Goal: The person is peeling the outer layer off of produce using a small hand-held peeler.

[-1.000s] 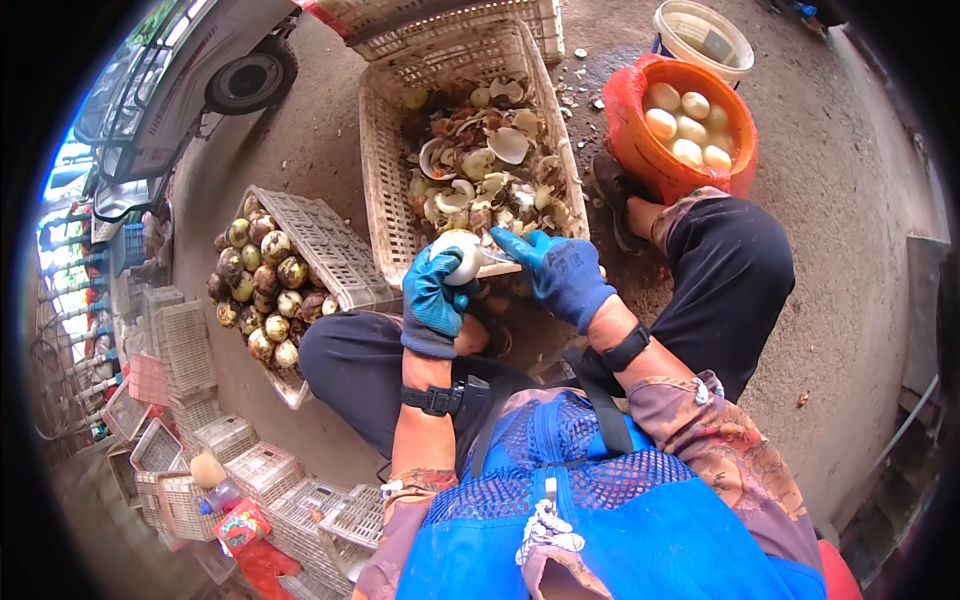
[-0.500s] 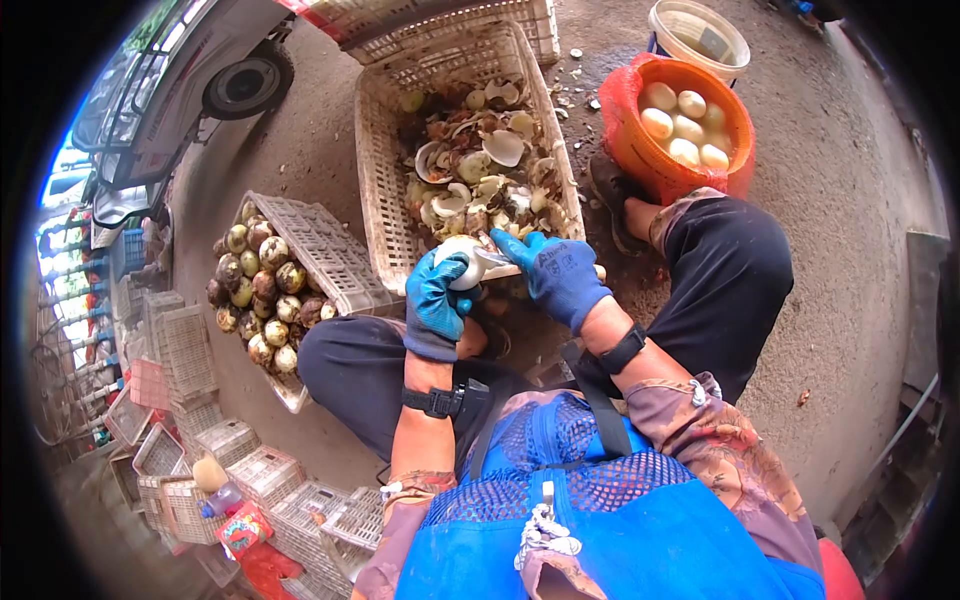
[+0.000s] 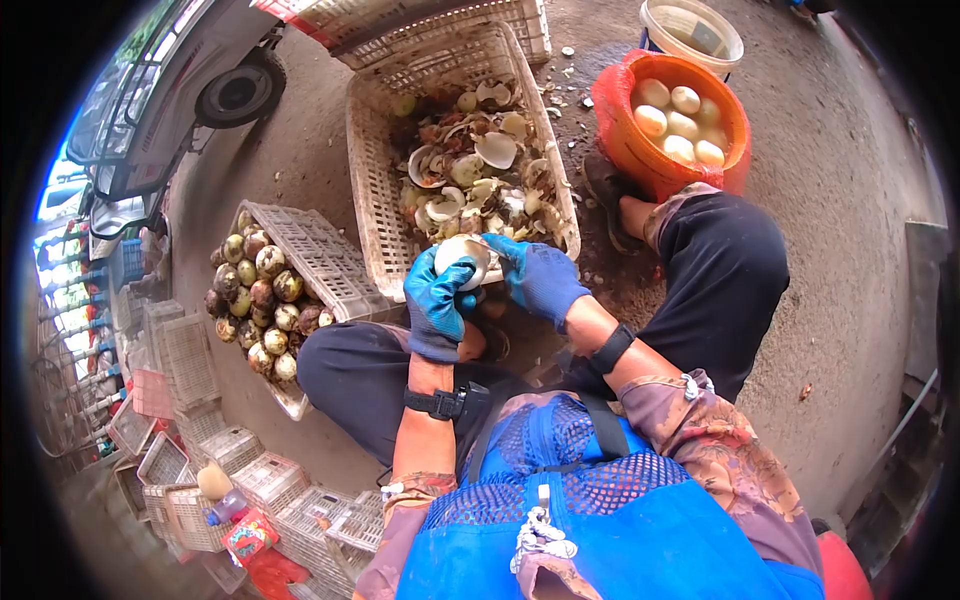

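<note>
My left hand (image 3: 436,308), in a blue coated glove, is wrapped round a white peeled round fruit (image 3: 461,258) above the near rim of a crate. Against the right side of the fruit is my right hand (image 3: 540,279), gloved too and closed on a small knife, its blade mostly hidden by the fingers and the fruit. Below and beyond both hands, the pale plastic crate (image 3: 362,180) contains a heap of peelings (image 3: 465,175), with curved white shells and brown-green scraps.
Unpeeled brown-green fruits (image 3: 262,295) fill a tipped crate (image 3: 310,250) on the left. An orange tub (image 3: 735,130) of peeled white fruits in liquid stands at right, before a white bucket (image 3: 690,30). Stacked crates (image 3: 270,480) are at lower left; a parked vehicle's wheel (image 3: 240,90) is at upper left.
My right hand has drawn slightly left and closer to the fruit, and less of the blade shows. The fruit is turned a little in my left hand. The whole view has shifted slightly.
</note>
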The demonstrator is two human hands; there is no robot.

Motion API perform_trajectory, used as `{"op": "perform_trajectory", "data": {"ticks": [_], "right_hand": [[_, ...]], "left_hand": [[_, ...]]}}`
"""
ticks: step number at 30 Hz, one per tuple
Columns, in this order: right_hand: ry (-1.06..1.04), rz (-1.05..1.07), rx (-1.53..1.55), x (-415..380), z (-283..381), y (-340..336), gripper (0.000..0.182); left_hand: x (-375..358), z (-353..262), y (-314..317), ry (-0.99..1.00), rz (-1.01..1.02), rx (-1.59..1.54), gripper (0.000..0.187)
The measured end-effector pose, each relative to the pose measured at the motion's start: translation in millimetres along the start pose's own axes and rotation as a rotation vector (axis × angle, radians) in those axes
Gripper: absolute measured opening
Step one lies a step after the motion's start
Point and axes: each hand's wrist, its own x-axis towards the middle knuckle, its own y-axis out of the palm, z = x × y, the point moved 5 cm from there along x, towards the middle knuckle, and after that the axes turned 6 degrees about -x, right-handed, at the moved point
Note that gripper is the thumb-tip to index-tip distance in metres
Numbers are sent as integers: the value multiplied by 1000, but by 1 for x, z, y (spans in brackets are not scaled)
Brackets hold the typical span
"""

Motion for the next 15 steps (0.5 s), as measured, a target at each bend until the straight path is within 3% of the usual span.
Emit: {"op": "perform_trajectory", "data": {"ticks": [7,9,10,14,15], "right_hand": [[77,-74,214,2,-11,5,44],[154,-34,879,13,-32,25,37],[145,-87,829,23,-48,35,35],[155,-226,677,19,-44,33,36],[149,-235,821,19,-43,30,36]], "left_hand": [[3,4,6,72,28,11,37],[3,9,12,113,39,-32,37],[-4,3,18,83,72,92,43],[-4,-7,27,41,137,-220,59],[-2,-6,24,59,131,-192,61]]}}
